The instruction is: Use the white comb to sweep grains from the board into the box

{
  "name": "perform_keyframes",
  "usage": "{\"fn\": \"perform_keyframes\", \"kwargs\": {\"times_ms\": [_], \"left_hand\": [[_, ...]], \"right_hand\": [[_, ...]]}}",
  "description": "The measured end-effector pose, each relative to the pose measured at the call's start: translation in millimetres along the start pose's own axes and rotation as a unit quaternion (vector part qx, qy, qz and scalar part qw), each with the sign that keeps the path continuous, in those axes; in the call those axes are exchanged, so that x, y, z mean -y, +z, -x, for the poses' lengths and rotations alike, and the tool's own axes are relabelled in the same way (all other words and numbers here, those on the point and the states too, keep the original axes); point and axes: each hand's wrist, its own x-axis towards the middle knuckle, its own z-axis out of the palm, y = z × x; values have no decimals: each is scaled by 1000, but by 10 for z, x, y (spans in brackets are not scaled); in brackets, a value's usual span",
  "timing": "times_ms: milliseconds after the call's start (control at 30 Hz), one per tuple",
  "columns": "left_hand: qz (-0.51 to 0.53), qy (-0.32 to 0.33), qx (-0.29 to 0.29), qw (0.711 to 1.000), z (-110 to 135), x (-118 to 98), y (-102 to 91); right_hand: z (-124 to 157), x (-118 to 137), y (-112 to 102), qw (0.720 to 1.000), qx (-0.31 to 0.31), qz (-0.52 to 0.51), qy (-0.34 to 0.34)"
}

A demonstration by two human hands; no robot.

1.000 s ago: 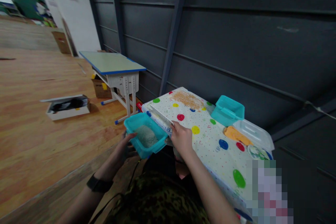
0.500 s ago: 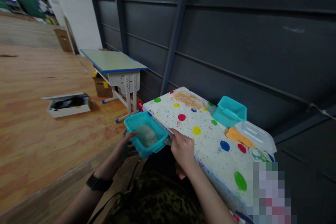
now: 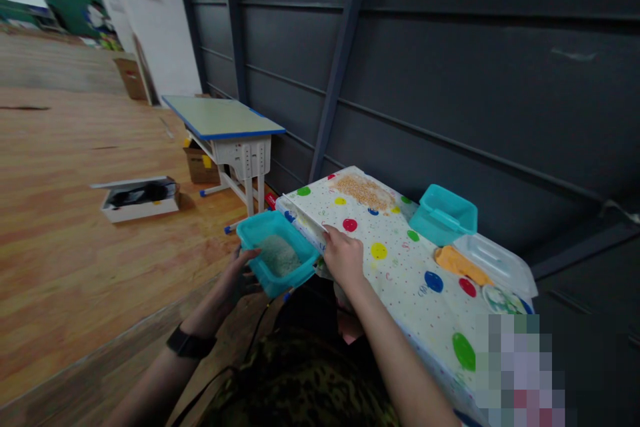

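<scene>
My left hand [image 3: 239,273] grips the near side of a teal tub [image 3: 277,259] holding whitish grains, kept just off the table's near-left edge. My right hand [image 3: 343,257] rests on the polka-dot tablecloth [image 3: 400,267] at that same edge, fingers curled over the lifted fold of cloth beside the tub. A pile of tan grains [image 3: 363,190] lies on the cloth at the far corner.
A second teal tub [image 3: 444,215] sits tilted at the back of the table, with an orange cloth [image 3: 457,263] and a clear lid [image 3: 497,263] to its right. A small school desk [image 3: 225,127] and an open white box [image 3: 141,197] stand on the wooden floor to the left.
My right hand slid back toward me along the table edge, then forward again; the tub in my left hand stayed nearly still. The view shifted slightly.
</scene>
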Motion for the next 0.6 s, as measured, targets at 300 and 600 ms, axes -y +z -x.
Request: {"fn": "perform_keyframes", "kwargs": {"times_ms": [300, 600], "left_hand": [[-2, 35, 12, 999, 113, -17, 50], [1, 28, 14, 999, 92, -9, 35]], "right_hand": [[-73, -42, -10, 999, -33, -31, 5], [321, -57, 129, 990, -81, -39, -113]]}}
